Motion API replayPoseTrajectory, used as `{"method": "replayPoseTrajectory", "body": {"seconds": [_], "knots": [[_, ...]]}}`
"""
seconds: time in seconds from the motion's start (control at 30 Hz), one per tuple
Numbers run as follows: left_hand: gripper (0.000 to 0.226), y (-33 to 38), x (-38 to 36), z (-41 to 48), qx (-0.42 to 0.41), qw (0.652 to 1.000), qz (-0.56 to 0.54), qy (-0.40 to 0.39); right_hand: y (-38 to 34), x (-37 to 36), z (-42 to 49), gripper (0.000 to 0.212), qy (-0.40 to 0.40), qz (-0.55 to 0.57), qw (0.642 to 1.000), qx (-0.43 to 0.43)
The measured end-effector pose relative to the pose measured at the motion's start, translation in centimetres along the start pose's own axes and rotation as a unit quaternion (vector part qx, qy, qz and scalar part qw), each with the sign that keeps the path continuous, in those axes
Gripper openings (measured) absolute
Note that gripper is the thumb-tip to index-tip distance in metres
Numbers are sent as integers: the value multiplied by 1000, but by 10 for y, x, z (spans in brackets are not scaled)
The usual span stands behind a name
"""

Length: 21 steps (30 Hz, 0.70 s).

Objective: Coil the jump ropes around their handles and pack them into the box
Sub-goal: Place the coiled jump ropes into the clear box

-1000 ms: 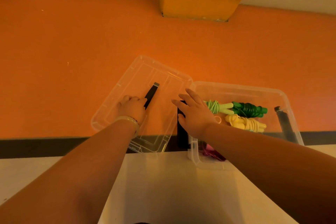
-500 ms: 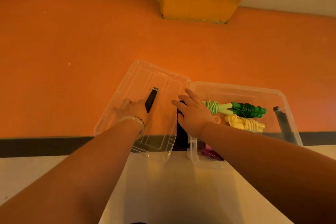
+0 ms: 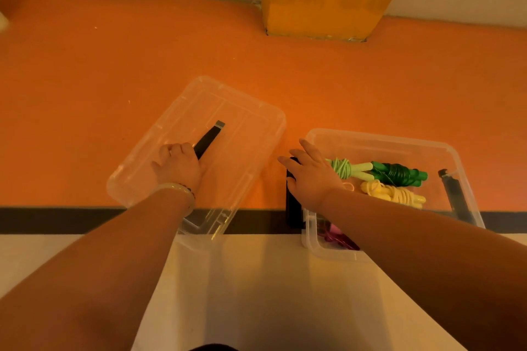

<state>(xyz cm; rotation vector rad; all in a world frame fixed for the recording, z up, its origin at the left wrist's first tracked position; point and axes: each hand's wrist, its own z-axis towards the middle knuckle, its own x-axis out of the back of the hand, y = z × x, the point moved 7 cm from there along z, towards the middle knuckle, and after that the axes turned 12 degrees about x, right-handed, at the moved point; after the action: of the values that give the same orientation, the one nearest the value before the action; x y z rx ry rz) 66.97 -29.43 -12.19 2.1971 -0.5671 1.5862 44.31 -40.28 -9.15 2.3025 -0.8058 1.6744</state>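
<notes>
Left hand [image 3: 178, 165] is curled round the lid [image 3: 245, 111] by its black latch [image 3: 211, 135], right hand [image 3: 309, 178] rests straight-fingered on the box [image 3: 385, 141] rim.

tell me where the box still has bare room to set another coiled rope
In the box, bare floor runs along the far wall, beyond the light green rope and dark green rope. A narrower patch lies between the yellow rope and the right wall. Those three crowd the middle; the pink rope fills the near left corner.

left hand [image 3: 178, 165]: arm outstretched, fingers curled, gripping lid [image 3: 242, 111] | right hand [image 3: 309, 177]: arm outstretched, palm down, fingers spread
</notes>
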Motion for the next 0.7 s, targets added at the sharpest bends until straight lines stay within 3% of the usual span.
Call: {"method": "replayPoseTrajectory", "body": {"seconds": [0.13,0.27,0.37,0.7], "knots": [[41,-11,45,-1,-22,998,-8,55,0,17,-4,54,24,46,999,-11],[40,10,81,-14,-102,989,49,99,9,68,-14,55,176,60,982,-35],[42,48,101,-35,-178,974,70,119,21,106,-23,67,260,31,965,-25],[42,204,115,-134,-359,917,126,117,77,131,-82,60,186,-108,975,63]]}}
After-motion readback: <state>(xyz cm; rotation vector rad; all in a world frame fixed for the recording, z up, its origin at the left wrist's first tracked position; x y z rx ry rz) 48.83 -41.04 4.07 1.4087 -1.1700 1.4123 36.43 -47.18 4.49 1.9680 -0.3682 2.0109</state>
